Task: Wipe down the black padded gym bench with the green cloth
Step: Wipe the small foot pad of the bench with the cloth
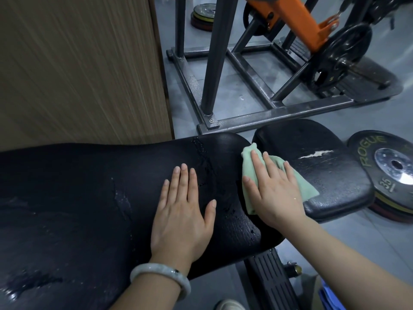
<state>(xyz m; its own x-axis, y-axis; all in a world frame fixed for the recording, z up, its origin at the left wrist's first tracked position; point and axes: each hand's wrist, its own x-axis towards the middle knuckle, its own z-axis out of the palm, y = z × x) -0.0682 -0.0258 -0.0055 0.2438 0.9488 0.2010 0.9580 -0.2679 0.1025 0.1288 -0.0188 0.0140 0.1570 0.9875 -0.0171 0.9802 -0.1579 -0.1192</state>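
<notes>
The black padded gym bench (89, 198) ran across the lower half of the view, its long back pad worn and cracked, with wet streaks and droplets on the surface; a separate seat pad (324, 166) lay just past its right end, a pale tear showing in its cover. The left hand (181, 211) lay flat on the back pad, fingers straight and slightly spread, gripping nothing; a pale stone-like bangle (161, 276) circled its wrist. The right hand (274, 189) pressed flat on the green cloth (252, 153), fingers straight and extended, the cloth spread beneath the palm over the gap where the two pads met; cloth edges showed beyond the fingertips and on both sides of the hand; a thin ring was on one finger.

On the floor to the right, touching or just beside the seat pad, lay a stack of weight plates (388, 166); the top black one read "ROGUE" in yellow-green letters and "35" near its rim. Behind the bench stood a dark steel machine frame (257, 117) with an orange arm (297, 21) and a black plate (344, 54) loaded on it; that plate's small yellow marking was too small to read. More plates (203, 15) lay stacked farther back; a wood-grain panel (78, 63) filled the upper left.
</notes>
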